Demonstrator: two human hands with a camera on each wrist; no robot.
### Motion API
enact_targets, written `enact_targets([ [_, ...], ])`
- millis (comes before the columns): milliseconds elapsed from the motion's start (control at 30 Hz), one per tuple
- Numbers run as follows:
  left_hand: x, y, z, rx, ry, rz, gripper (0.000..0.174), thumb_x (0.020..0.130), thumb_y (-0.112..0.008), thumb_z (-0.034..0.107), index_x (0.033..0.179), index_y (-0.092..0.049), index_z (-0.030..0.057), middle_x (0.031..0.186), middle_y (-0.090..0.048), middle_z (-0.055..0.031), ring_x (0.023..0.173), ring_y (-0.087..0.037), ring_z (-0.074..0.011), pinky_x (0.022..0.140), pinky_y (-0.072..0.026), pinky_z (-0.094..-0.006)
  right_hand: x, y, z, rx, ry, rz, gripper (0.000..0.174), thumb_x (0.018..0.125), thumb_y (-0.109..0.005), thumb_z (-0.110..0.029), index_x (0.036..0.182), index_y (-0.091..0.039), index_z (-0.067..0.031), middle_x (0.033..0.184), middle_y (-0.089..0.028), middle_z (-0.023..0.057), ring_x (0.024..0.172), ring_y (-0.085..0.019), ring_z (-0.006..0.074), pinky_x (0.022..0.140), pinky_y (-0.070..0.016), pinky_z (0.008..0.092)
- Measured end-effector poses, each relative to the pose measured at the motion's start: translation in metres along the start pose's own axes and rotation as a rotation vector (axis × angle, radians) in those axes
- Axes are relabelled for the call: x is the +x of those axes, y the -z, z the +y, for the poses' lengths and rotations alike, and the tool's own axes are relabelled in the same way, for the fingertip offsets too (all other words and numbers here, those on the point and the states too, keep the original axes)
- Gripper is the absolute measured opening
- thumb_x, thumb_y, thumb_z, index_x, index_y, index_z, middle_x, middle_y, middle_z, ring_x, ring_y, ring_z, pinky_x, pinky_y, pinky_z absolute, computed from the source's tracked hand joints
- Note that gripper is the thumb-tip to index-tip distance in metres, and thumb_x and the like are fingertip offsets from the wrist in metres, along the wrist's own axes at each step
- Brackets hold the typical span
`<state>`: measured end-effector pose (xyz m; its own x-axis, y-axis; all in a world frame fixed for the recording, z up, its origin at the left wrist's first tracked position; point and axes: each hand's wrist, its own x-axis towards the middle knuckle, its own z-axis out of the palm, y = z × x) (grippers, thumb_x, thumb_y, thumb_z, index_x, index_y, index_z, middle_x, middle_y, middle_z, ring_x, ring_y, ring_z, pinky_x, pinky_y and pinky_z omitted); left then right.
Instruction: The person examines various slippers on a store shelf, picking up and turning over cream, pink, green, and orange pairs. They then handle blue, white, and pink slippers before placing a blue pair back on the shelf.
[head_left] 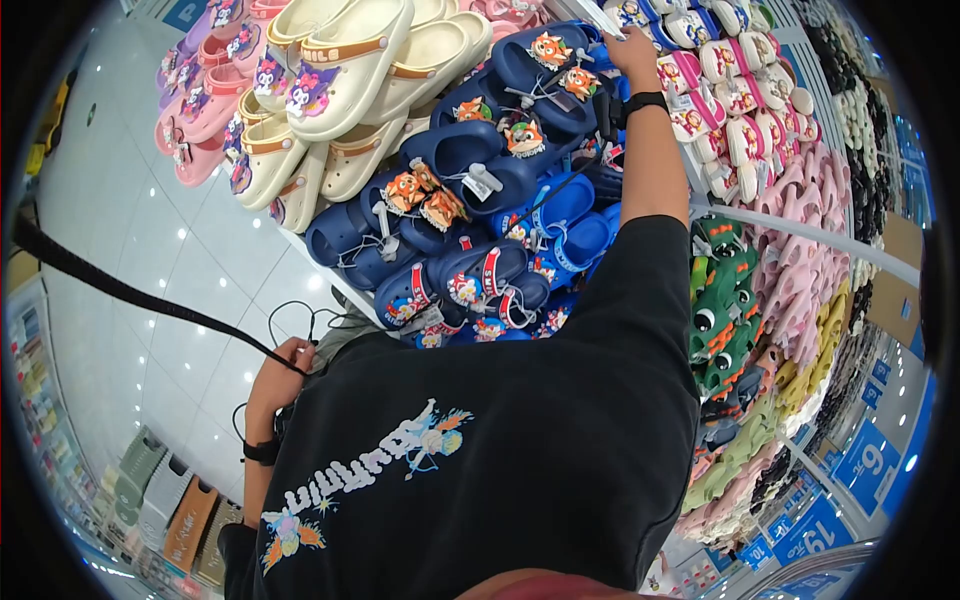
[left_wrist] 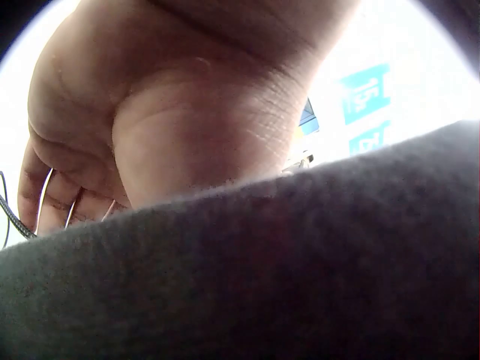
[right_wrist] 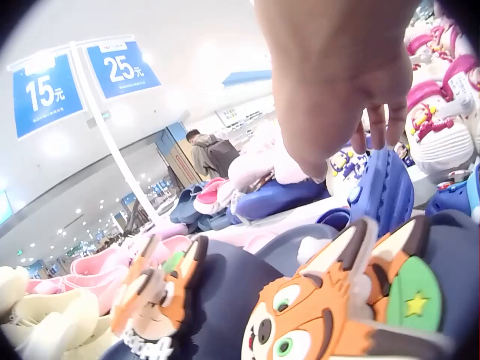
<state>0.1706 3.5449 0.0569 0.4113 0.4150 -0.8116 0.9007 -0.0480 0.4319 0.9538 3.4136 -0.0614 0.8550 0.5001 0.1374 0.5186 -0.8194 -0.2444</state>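
Observation:
My right hand [head_left: 632,62] reaches to the far edge of the shoe display, beside a white divider. In the right wrist view the hand [right_wrist: 337,82] hangs with fingers pointing down at the top of a blue clog [right_wrist: 384,191]; whether they touch it is unclear. Navy clogs with fox charms [head_left: 405,190] lie nearer my body. My left hand [head_left: 280,375] hangs low by my side, its fingers loosely bent beside a thin black cord [head_left: 272,325]. The left wrist view shows the palm [left_wrist: 150,112] and slightly parted fingers, partly hidden by dark cloth.
Cream clogs [head_left: 350,60] and pink clogs [head_left: 205,105] fill the left of the display. White-and-pink shoes [head_left: 735,95] and green dinosaur clogs [head_left: 722,320] lie to the right. A black strap [head_left: 130,290] crosses the left side. One person [right_wrist: 214,154] stands in the background.

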Motion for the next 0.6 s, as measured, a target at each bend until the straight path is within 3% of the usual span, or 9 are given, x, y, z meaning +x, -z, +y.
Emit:
enact_targets([
  [67, -0.001, -0.003, -0.003, -0.038, 0.019, 0.015, 0.029, 0.104, -0.058, 0.029, 0.108, -0.066, 0.0008, 0.075, -0.064, -0.0042, 0.069, -0.058, -0.0131, 0.066, -0.0465, -0.03, 0.015, -0.01, -0.002, -0.072, -0.121, -0.006, 0.063, 0.082, -0.072, -0.051, 0.125, -0.067, -0.0052, 0.119, -0.071, 0.0248, 0.114, -0.068, 0.0425, 0.098, -0.0535, 0.0491],
  [167, 0.001, -0.007, -0.013, -0.066, 0.043, 0.002, 0.029, 0.104, -0.059, 0.028, 0.109, -0.066, 0.0007, 0.074, -0.064, -0.004, 0.069, -0.058, -0.0126, 0.065, -0.0462, -0.0297, 0.019, -0.015, -0.023, -0.158, -0.149, -0.094, 0.058, 0.082, -0.073, -0.048, 0.124, -0.067, -0.0072, 0.119, -0.071, 0.025, 0.114, -0.067, 0.0436, 0.099, -0.0532, 0.0511],
  [233, -0.003, -0.008, -0.005, -0.044, 0.086, 0.006, 0.029, 0.103, -0.059, 0.028, 0.11, -0.066, 0.0008, 0.074, -0.064, -0.0044, 0.069, -0.059, -0.0134, 0.065, -0.0471, -0.0304, 0.021, -0.019, -0.038, -0.233, -0.119, -0.116, 0.055, 0.083, -0.074, -0.044, 0.125, -0.068, -0.0105, 0.123, -0.071, 0.0208, 0.12, -0.065, 0.041, 0.099, -0.0529, 0.0513],
  [333, -0.003, -0.013, -0.01, -0.058, 0.116, 0.014, 0.029, 0.103, -0.059, 0.028, 0.11, -0.066, 0.0008, 0.075, -0.064, -0.0048, 0.07, -0.06, -0.0141, 0.067, -0.0479, -0.0312, 0.029, -0.021, -0.055, -0.382, -0.252, -0.258, 0.048, 0.084, -0.074, -0.038, 0.125, -0.071, -0.0139, 0.13, -0.07, 0.0124, 0.13, -0.059, 0.0347, 0.102, -0.0505, 0.0493],
  [367, -0.004, -0.015, -0.012, -0.086, 0.121, 0.024, 0.029, 0.103, -0.058, 0.028, 0.109, -0.066, 0.0008, 0.076, -0.064, -0.005, 0.071, -0.06, -0.0146, 0.067, -0.0482, -0.0315, 0.029, -0.021, -0.058, -0.372, -0.268, -0.204, 0.044, 0.085, -0.072, -0.035, 0.123, -0.072, -0.0131, 0.129, -0.07, 0.013, 0.128, -0.06, 0.0361, 0.101, -0.0507, 0.0497],
  [433, -0.007, -0.019, -0.013, -0.119, 0.136, 0.036, 0.029, 0.103, -0.058, 0.028, 0.109, -0.067, 0.0007, 0.076, -0.064, -0.0052, 0.071, -0.061, -0.0151, 0.067, -0.0484, -0.0319, 0.033, -0.031, -0.052, -0.436, -0.233, -0.149, 0.038, 0.088, -0.068, -0.031, 0.122, -0.073, -0.0132, 0.13, -0.07, 0.013, 0.127, -0.06, 0.0369, 0.101, -0.0482, 0.0524],
  [500, -0.009, -0.02, -0.012, -0.141, 0.152, 0.043, 0.028, 0.103, -0.058, 0.027, 0.109, -0.067, 0.0006, 0.076, -0.064, -0.0059, 0.071, -0.061, -0.0155, 0.067, -0.0484, -0.0319, 0.033, -0.038, -0.047, -0.492, -0.236, -0.106, 0.034, 0.091, -0.062, -0.026, 0.12, -0.075, -0.0143, 0.13, -0.069, 0.0133, 0.128, -0.056, 0.0378, 0.101, -0.0397, 0.0638],
  [600, -0.011, -0.022, -0.013, -0.132, 0.157, 0.063, 0.028, 0.102, -0.058, 0.027, 0.109, -0.066, 0.0002, 0.076, -0.064, -0.0068, 0.07, -0.06, -0.0161, 0.067, -0.048, -0.032, 0.03, -0.037, -0.047, -0.471, -0.305, -0.138, 0.035, 0.091, -0.062, -0.026, 0.121, -0.075, -0.0132, 0.131, -0.069, 0.0145, 0.129, -0.055, 0.0436, 0.099, -0.0363, 0.0701],
])
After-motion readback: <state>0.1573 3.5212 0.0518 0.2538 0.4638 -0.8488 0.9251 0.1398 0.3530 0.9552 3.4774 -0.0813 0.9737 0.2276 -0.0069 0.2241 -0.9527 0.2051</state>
